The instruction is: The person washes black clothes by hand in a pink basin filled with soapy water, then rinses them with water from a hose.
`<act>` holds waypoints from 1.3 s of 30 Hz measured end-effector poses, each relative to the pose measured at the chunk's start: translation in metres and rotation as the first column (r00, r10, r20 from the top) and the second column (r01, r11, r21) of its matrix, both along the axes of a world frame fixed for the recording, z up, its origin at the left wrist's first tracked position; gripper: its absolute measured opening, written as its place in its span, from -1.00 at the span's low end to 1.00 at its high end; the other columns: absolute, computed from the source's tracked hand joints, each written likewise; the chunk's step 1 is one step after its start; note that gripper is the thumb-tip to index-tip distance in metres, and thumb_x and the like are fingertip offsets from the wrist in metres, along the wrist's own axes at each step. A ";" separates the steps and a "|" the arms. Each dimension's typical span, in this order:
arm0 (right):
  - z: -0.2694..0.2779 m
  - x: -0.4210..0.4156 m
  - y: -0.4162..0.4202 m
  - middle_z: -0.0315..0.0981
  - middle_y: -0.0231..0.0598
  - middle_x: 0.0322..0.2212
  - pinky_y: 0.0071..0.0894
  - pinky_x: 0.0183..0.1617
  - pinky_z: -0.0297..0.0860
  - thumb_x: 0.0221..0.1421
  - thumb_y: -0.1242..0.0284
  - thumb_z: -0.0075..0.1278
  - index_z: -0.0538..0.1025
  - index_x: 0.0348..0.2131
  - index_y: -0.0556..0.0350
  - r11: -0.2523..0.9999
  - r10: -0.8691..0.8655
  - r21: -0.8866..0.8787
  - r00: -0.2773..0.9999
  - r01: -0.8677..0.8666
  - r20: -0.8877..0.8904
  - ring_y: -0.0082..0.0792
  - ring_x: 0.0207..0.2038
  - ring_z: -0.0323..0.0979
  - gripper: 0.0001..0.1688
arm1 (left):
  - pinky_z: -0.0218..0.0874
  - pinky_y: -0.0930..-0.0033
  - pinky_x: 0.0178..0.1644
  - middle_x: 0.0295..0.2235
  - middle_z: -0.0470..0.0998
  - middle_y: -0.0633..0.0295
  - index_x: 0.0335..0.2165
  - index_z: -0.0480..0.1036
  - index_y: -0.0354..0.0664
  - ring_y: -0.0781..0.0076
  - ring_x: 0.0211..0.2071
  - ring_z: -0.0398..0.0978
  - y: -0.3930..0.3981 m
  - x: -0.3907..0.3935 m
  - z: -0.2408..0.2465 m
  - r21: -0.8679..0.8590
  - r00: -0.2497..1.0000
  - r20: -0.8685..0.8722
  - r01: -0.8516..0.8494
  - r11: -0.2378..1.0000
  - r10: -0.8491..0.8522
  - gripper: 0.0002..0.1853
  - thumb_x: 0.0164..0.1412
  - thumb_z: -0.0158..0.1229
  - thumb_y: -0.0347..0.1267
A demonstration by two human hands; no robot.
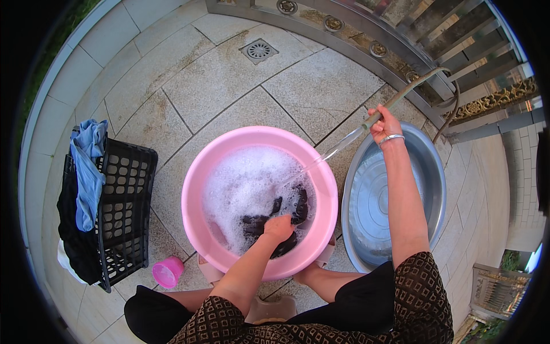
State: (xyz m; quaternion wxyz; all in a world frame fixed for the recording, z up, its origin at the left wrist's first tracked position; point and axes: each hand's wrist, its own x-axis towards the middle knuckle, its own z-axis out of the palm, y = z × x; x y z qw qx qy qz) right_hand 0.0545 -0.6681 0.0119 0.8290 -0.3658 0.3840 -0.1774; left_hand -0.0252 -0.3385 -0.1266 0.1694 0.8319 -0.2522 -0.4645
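Observation:
A pink plastic basin (193,241) stands between my feet, holding water under white suds (249,180). In its near right part lies a wet dark garment (285,247), partly covered by foam. My left hand (279,228) is closed down on the garment, its fingertips hidden in the cloth. My right hand (384,124) grips the end of a garden hose (401,94) above the far rim of a metal tub. From the hose a stream of water (339,148) runs leftward into the suds.
To the right of the basin sits the metal tub (369,206). A black plastic laundry basket (129,185) at left has a blue garment (88,172) and black clothing (77,232) over its side. Nearby are a pink cup (167,271), a floor drain (259,50) and a metal gate (434,38).

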 end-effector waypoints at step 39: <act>-0.003 0.000 0.001 0.33 -0.15 -0.59 -0.76 -0.85 -0.06 0.00 0.46 -0.13 0.21 -0.48 0.07 1.000 -0.002 0.002 1.000 0.002 -0.011 -0.67 -0.82 -0.01 -0.86 | 0.17 0.17 -0.18 -0.36 0.43 -0.02 -0.40 0.38 -0.23 0.09 -0.26 0.37 0.000 -0.001 -0.002 -0.014 1.000 -0.011 -0.009 1.000 0.008 -0.67 -0.08 0.01 -0.19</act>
